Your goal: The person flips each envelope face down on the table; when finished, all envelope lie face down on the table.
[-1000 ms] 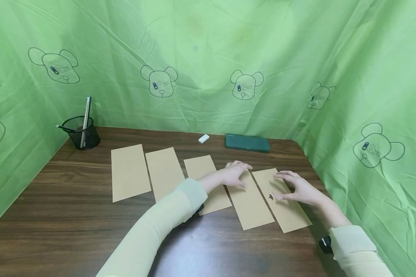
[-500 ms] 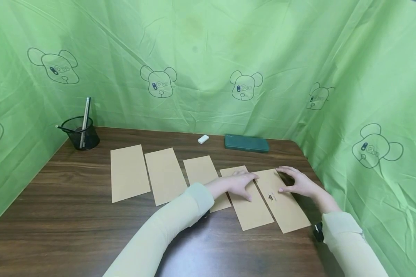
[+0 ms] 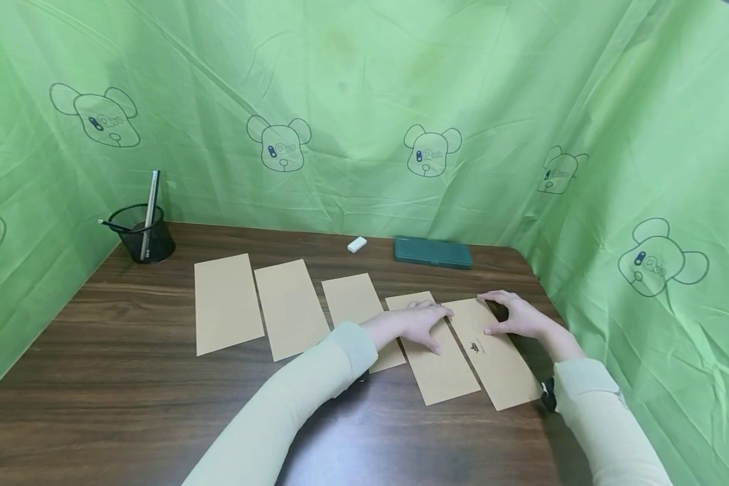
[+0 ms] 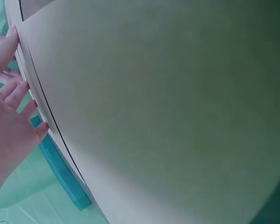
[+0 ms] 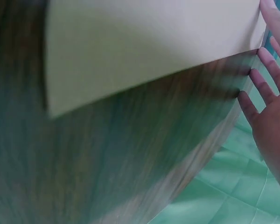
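Several brown kraft-paper rectangles lie in a slanting row on the table; I cannot tell whether they are envelopes or cards. My left hand (image 3: 414, 324) rests spread on the second sheet from the right (image 3: 443, 371), its fingertips by the gap to the rightmost sheet. That rightmost sheet (image 3: 505, 371) bears a small dark crown print. My right hand (image 3: 520, 318) touches its right side, thumb on the paper and fingers at the far right corner. In the right wrist view, the fingers of the right hand (image 5: 275, 112) are spread beside the sheet (image 5: 144, 46).
A black mesh pen cup (image 3: 152, 236) with pens stands at the back left. A white eraser (image 3: 356, 244) and a flat teal case (image 3: 433, 252) lie along the back of the dark wooden table (image 3: 97, 391). Green curtains (image 3: 352, 81) hang behind and at both sides.
The left hand has shifted right and nearer, onto the second sheet from the right. The right hand has moved slightly toward the rightmost sheet's far corner. The sheets show almost no movement.
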Available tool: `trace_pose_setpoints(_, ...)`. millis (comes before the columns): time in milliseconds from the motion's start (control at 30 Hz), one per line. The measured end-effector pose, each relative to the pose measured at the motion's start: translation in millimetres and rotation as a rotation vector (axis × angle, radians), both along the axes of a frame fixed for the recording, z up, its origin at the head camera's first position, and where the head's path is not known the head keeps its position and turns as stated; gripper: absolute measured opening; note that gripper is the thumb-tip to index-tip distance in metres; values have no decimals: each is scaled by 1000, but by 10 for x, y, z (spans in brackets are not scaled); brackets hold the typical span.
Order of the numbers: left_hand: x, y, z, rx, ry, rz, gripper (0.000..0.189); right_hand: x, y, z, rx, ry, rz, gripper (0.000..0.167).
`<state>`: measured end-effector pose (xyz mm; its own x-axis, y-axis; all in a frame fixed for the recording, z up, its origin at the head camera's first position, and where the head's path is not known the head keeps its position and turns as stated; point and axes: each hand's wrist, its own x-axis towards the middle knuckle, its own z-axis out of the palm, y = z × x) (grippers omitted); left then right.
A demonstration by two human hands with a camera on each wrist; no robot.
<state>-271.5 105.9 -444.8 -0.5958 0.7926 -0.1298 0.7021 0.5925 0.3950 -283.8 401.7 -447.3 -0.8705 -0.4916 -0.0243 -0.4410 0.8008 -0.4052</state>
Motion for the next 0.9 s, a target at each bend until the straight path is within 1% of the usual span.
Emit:
trace_pose_setpoints(200,7,7,26,-10,0,4,84,-28,-11,0,-29,0,25,78)
trace_pose_setpoints(333,10,7,27,-11,7,0,83,-46,-37,14,-71,-28,47,76)
trace_pose_setpoints(533,29,-1,54,-24,20,1,82,-37,-55,47,-94,-37,11,68)
trace_pose_setpoints(567,33,-2,61,-28,19,1,82,-34,-51,52,-117,-41,6,67)
trace_pose_setpoints(633,38,-3,69,-30,12,3,81,-32,-45,56,-208,-75,6,65)
trace_pose_setpoints(700,41,-4,73,-26,4,1,81,-32,-36,56,-309,-122,2,64)
trace_pose_setpoints(767,41,-6,72,-26,-2,-6,79,-33,-27,54,-380,-184,-4,63)
trace_pose_setpoints(800,41,-8,69,-22,-9,-8,79,-34,-21,52,-401,-210,-13,62)
trace_pose_setpoints(900,38,-10,65,-20,-25,-14,77,-30,-9,49,-393,-238,-50,56)
